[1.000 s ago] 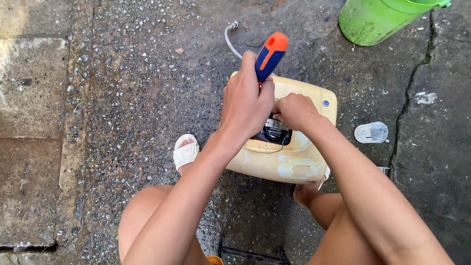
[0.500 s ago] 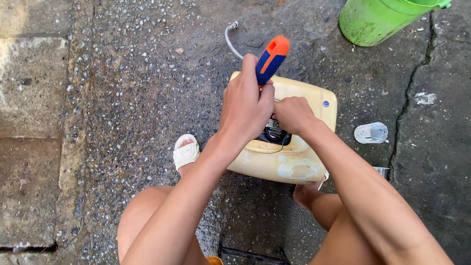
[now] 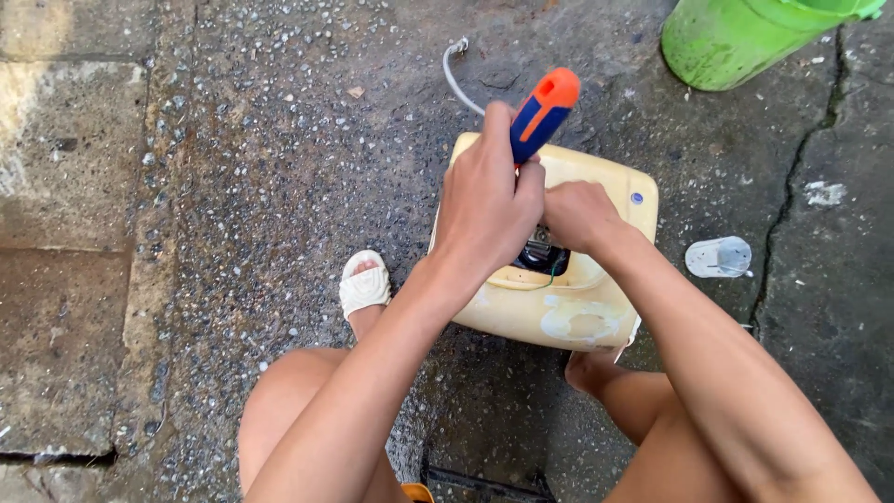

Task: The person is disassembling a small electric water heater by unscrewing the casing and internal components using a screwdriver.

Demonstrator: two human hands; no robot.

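A yellowed plastic appliance housing lies on the wet concrete between my knees. My left hand is shut on a screwdriver with a blue and orange handle, held upright over a dark opening in the housing. My right hand rests on the housing beside the screwdriver shaft, fingers curled near the tip; the tip itself is hidden. A grey cable runs out from the housing's far end.
A green plastic bucket stands at the top right. A small clear plastic part lies to the right of the housing. My left foot in a white sandal is beside the housing. A crack runs down the concrete.
The screwdriver handle has tilted slightly to the right and my left hand has shifted a little with it. My right hand stays by the opening.
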